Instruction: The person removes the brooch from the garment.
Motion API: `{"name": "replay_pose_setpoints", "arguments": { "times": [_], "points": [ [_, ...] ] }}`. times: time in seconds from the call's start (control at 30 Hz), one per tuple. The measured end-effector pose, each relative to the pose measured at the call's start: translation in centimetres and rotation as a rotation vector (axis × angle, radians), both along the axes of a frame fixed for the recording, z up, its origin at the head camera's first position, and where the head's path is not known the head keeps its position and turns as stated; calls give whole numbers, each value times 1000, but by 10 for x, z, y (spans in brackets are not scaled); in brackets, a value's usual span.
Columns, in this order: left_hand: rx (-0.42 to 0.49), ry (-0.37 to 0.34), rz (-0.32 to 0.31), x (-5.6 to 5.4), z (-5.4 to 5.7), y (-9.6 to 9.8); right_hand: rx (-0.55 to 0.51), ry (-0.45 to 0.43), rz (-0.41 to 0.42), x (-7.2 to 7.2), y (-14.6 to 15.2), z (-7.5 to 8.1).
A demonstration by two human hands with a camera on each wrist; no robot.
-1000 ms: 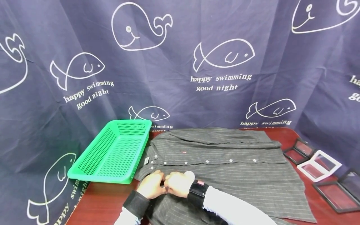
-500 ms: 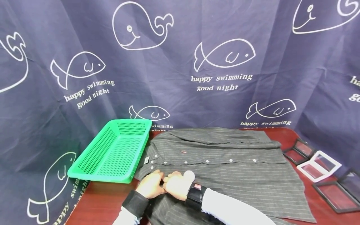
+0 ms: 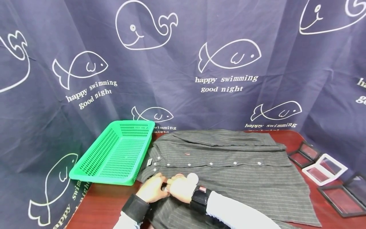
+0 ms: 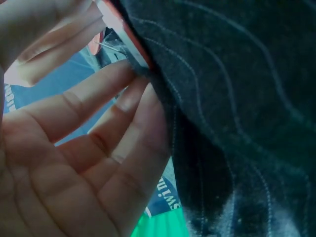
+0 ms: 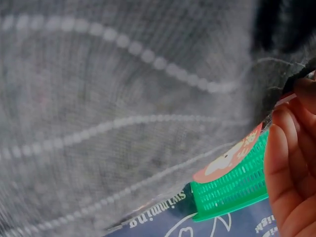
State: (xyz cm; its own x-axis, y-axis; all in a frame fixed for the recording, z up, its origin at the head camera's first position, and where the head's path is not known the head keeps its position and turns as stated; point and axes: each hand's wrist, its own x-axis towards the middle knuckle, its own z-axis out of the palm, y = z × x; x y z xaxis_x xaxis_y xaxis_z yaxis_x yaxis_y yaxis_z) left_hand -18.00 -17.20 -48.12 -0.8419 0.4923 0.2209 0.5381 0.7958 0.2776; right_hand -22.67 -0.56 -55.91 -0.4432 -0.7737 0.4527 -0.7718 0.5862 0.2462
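Observation:
A dark grey pinstriped shirt lies on the table with its row of white buttons facing up. My left hand and right hand meet just below its collar, both pinching the cloth. Close to the left fingertips, the left wrist view shows the thin red-and-white edge of a flat piece against the fabric. An orange-red round badge with a white figure shows beside the cloth in the right wrist view. By the back of my right hand is a white round disc. The fingers hide most of the pinched spot.
A green plastic basket stands left of the collar. Along the right side of the red-brown table lie a dark open frame case, a white one and a larger dark one. A blue printed curtain hangs behind.
Both hands stay at the same place on the shirt, with only small shifts of the fingers. The gap between the left thumb and the right fingers has changed slightly.

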Motion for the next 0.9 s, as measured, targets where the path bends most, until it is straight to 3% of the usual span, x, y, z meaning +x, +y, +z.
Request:
{"name": "replay_pose_setpoints", "arguments": {
  "times": [0.03,0.1,0.17,0.27,0.47,0.7,0.9],
  "points": [
    [8,0,-11,0,0,-1,-53,-99,27,4,1,8],
    [24,-4,-25,0,0,-2,159,30,-38,31,10,58],
    [27,-7,-27,0,0,-4,126,60,-26,37,11,70],
    [27,-21,-12,0,1,-4,103,62,-49,38,10,70],
    [43,-34,34,-1,5,-5,41,-145,-133,41,13,79],
    [76,-51,64,-1,8,-4,-22,-196,-85,37,17,86],
    [71,17,96,1,9,-5,-97,-213,-60,33,18,86]
  ]
}}
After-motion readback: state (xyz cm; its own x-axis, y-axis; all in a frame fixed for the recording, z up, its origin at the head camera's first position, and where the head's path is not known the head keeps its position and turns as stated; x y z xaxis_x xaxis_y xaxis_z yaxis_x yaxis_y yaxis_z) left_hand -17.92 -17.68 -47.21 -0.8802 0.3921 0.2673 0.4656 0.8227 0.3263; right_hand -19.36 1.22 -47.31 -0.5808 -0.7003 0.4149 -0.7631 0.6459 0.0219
